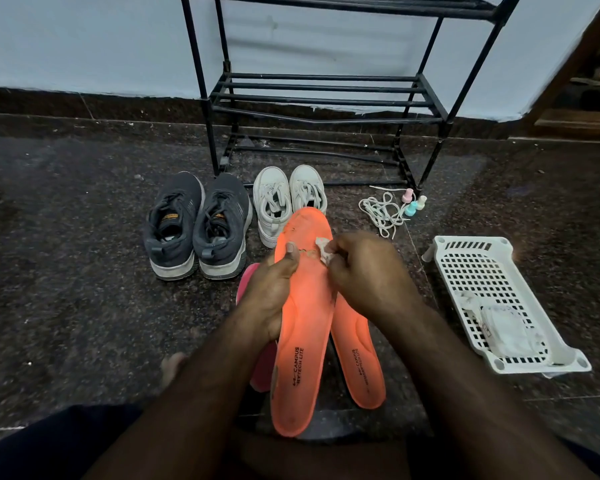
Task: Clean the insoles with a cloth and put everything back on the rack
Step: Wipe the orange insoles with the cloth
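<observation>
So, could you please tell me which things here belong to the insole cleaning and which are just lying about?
Job: held insole, second insole, pink insole, cloth, rack, grey shoes, white shoes.
Lying about: laces, small bottles, basket.

Three small bottles (pixel 413 201), pink, teal and cream, are standing together on the dark speckled floor (pixel 66 237), just beside a loose tangle of white laces (pixel 381 213). A pale wall (pixel 84 39) is rising behind, with a wooden doorway (pixel 582 98) showing at far right.
</observation>
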### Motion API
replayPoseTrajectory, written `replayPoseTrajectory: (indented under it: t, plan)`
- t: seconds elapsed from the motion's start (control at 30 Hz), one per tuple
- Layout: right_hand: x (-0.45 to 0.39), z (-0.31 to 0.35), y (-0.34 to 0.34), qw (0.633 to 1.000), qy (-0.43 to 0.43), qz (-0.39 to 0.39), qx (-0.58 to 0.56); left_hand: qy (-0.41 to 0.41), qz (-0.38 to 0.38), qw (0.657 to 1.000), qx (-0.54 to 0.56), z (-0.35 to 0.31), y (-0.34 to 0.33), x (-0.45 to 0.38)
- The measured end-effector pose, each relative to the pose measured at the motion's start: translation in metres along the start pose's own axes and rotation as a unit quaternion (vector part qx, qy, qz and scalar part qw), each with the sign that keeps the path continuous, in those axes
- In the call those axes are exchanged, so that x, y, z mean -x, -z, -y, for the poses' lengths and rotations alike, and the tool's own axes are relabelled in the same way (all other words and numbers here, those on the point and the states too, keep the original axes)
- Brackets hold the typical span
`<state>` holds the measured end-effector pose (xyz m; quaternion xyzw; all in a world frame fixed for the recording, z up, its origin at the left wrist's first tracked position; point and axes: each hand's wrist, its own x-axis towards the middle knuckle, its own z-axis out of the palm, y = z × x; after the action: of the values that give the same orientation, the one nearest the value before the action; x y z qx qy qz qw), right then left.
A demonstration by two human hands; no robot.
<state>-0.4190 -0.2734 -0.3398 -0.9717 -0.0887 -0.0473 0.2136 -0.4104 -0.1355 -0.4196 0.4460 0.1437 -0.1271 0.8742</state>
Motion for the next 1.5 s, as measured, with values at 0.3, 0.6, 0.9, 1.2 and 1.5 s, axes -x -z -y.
replayPoseTrajectory:
  t: [0.3,0.6,0.9,1.2,1.5]
  plan:
    - [0.007,0.011,-0.003,0.997,0.016,0.067,0.026,-0.016,-0.03,0.999,0.029,-0.001,0.002,-0.008]
    - [0.017,0.019,-0.017,0.987,0.075,0.139,-0.015,-0.013,-0.04,0.994,0.101,-0.009,0.005,-0.011]
    - [0.014,0.019,-0.026,0.984,0.088,0.148,-0.041,0.014,-0.024,0.996,0.08,-0.008,0.003,-0.008]
    - [0.001,-0.006,0.012,0.869,-0.089,0.046,-0.484,0.068,0.062,0.985,0.146,-0.017,0.0,0.006]
    - [-0.003,-0.017,-0.006,0.955,-0.054,0.03,-0.29,0.07,0.057,0.988,0.124,-0.013,0.002,0.002]
